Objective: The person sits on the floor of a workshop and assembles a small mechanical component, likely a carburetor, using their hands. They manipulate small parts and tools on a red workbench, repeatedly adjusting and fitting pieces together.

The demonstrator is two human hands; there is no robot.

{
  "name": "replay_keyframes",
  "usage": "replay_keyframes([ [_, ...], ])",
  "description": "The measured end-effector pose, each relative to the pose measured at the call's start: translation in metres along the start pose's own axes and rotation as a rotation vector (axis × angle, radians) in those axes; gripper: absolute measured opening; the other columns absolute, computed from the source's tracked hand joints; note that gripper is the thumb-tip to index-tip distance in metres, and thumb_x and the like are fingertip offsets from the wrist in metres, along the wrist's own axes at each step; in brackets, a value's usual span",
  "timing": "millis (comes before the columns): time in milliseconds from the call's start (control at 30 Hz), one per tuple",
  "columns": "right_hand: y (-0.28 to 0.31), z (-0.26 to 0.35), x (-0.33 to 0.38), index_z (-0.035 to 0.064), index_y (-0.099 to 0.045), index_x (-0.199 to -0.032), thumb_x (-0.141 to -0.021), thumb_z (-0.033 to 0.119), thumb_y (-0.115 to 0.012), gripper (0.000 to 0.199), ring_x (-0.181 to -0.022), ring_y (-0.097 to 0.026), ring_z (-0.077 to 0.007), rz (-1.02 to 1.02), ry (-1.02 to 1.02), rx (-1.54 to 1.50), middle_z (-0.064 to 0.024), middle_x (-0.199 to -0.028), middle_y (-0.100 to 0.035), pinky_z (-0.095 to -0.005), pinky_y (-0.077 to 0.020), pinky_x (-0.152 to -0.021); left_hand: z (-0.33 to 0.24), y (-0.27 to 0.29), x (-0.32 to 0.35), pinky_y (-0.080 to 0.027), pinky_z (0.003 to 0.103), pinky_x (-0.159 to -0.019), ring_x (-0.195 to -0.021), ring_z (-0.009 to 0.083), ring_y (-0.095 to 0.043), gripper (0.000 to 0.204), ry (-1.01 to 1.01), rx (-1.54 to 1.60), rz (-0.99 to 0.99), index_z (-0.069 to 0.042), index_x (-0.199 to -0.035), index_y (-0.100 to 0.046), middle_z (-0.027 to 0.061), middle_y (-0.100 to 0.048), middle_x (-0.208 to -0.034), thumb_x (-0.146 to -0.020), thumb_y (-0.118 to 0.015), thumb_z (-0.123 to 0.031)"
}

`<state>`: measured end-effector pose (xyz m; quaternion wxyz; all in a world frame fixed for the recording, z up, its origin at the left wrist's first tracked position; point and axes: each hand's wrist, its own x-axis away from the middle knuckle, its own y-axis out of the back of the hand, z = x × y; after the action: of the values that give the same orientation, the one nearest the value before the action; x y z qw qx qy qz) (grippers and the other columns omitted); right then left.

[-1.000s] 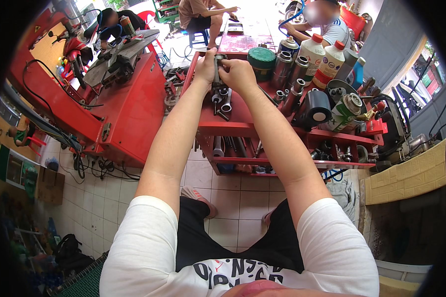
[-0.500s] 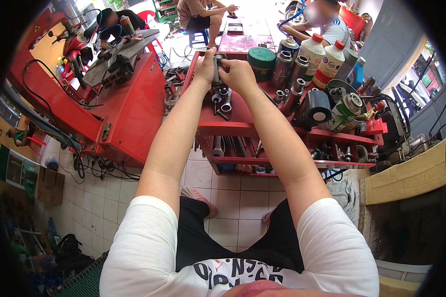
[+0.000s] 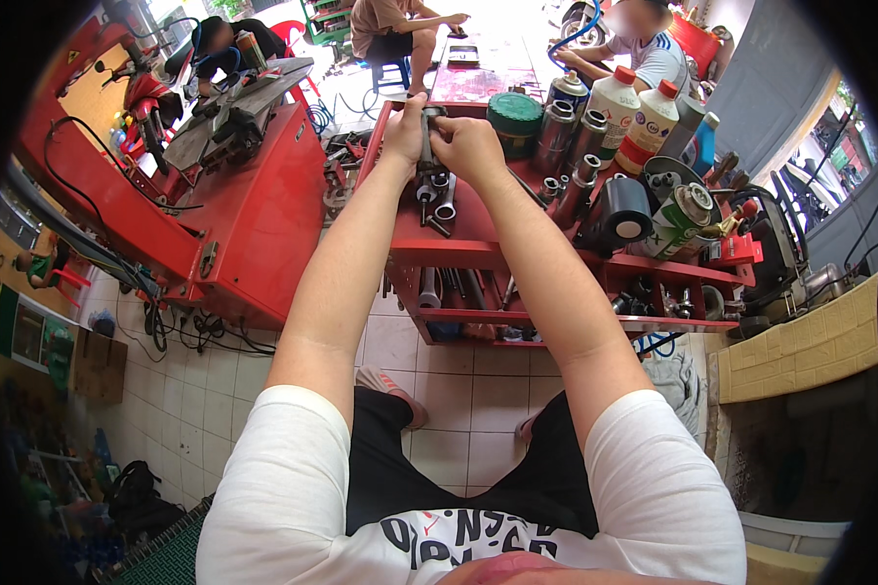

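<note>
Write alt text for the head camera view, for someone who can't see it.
A person's bare hands hold a grey metal tool over a red tool cart. On it to the right stand metal sockets, a green tub and two red-capped bottles; a red machine is at left, with other people beyond.

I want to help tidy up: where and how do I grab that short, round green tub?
Grip the short, round green tub around its side, probably from above: it stands upright, tall silver metal cylinders crowd its right, and the person's bare right hand is close on its left.
</note>
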<state>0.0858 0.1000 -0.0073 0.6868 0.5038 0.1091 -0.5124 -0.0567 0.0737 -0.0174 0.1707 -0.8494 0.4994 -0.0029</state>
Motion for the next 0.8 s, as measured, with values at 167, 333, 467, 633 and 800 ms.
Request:
replay_keyframes([
  [167,0.002,-0.002,0.001,0.0103,-0.080,-0.106,-0.085,0.029,-0.072,0.029,-0.079,-0.073,-0.0353,-0.012,0.002,0.015,-0.0181,-0.083,-0.074,-0.0431,-0.0583,-0.077,-0.002,-0.004,0.004,-0.049,0.030,-0.066,-0.070,0.0126,-0.061,0.053,0.022,0.021,0.006,-0.002,-0.097,-0.070,0.0020,-0.064,-0.081,-0.091,-0.067,-0.054],
  [333,0.002,0.000,0.001,0.0106,-0.080,-0.106,-0.085,0.030,-0.072,0.030,-0.079,-0.073,-0.0362,-0.007,-0.009,0.027,-0.0185,-0.082,-0.073,-0.0439,-0.0583,-0.078,0.000,-0.001,0.000,-0.049,0.030,-0.065,-0.069,0.0124,-0.060,0.052,0.033,0.011,0.013,-0.002,-0.097,-0.070,0.0018,-0.064,-0.080,-0.091,-0.067,-0.054],
  [467,0.004,0.003,0.000,0.0138,-0.081,-0.104,-0.085,0.032,-0.070,0.028,-0.082,-0.073,-0.0367,0.016,-0.047,0.071,-0.0175,-0.084,-0.074,-0.0463,-0.0584,-0.078,0.001,-0.001,-0.002,-0.049,0.030,-0.063,-0.067,0.0129,-0.061,0.049,-0.003,-0.011,0.014,-0.004,-0.096,-0.070,0.0022,-0.064,-0.080,-0.092,-0.066,-0.052],
  [633,0.008,0.004,0.001,0.0166,-0.081,-0.101,-0.086,0.035,-0.068,0.027,-0.086,-0.074,-0.0346,0.089,-0.069,0.192,-0.0140,-0.089,-0.076,-0.0477,-0.0591,-0.081,-0.007,-0.010,0.010,-0.050,0.029,-0.066,-0.070,0.0119,-0.062,0.048,0.055,0.021,0.071,-0.004,-0.099,-0.069,0.0020,-0.064,-0.081,-0.094,-0.065,-0.051],
  [800,0.004,0.006,0.002,0.0169,-0.081,-0.093,-0.086,0.033,-0.069,0.021,-0.081,-0.073,-0.0341,-0.002,0.003,0.255,-0.0128,-0.086,-0.075,-0.0467,-0.0589,-0.075,-0.009,-0.008,0.011,-0.051,0.029,-0.068,-0.073,0.0122,-0.063,0.051,0.079,0.005,0.061,-0.002,-0.102,-0.068,0.0031,-0.065,-0.084,-0.095,-0.065,-0.053],
])
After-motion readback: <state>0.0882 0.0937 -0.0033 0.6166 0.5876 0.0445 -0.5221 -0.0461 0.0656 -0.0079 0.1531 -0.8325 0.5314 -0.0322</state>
